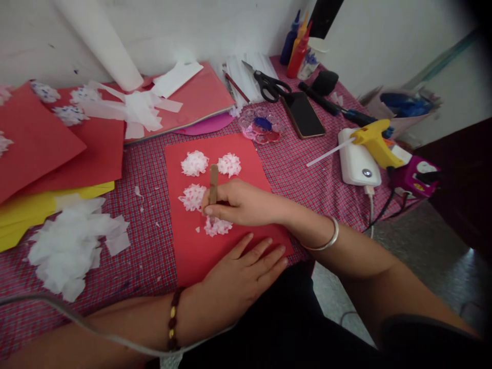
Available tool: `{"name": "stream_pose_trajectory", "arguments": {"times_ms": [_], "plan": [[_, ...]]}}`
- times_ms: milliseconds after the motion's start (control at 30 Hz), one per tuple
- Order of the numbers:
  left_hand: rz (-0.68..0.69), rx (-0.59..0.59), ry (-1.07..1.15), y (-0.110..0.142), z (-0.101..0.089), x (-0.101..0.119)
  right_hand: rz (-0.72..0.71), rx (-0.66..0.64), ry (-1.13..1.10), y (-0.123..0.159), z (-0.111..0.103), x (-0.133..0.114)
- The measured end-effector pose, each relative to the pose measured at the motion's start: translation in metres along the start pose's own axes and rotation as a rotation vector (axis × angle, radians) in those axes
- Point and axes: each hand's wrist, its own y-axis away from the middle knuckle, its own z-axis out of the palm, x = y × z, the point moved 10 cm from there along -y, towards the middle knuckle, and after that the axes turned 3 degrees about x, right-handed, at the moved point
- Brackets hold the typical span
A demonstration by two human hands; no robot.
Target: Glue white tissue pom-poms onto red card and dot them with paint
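A red paper sheet (230, 154) lies on the checked tablecloth in front of me. Several white tissue flowers with red specks sit on it, among them one at the top left (194, 163) and one near my fingers (217, 226). My right hand (240, 203) is closed round a brown brush handle (213, 183), held upright with its tip down on the nearest flower. My left hand (240, 274) lies flat with fingers stretched out on the sheet's near edge, holding nothing.
A heap of white tissue scraps (73, 246) lies at left, with red (42, 143) and yellow paper (23, 212) behind. A paint palette (262, 125), scissors (269, 84), phone (303, 114), yellow glue gun (374, 141), white power bank (357, 164) and paint bottles (298, 48) stand at right.
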Motion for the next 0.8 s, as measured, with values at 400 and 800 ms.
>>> {"name": "stream_pose_trajectory", "arguments": {"times_ms": [400,800], "plan": [[0.0,-0.007,0.017,0.0,-0.003,-0.001,0.054,0.021,0.043,0.001,-0.006,-0.001],[0.01,0.008,0.022,0.001,-0.003,0.0,0.042,-0.006,0.057,0.001,-0.004,-0.003]]}}
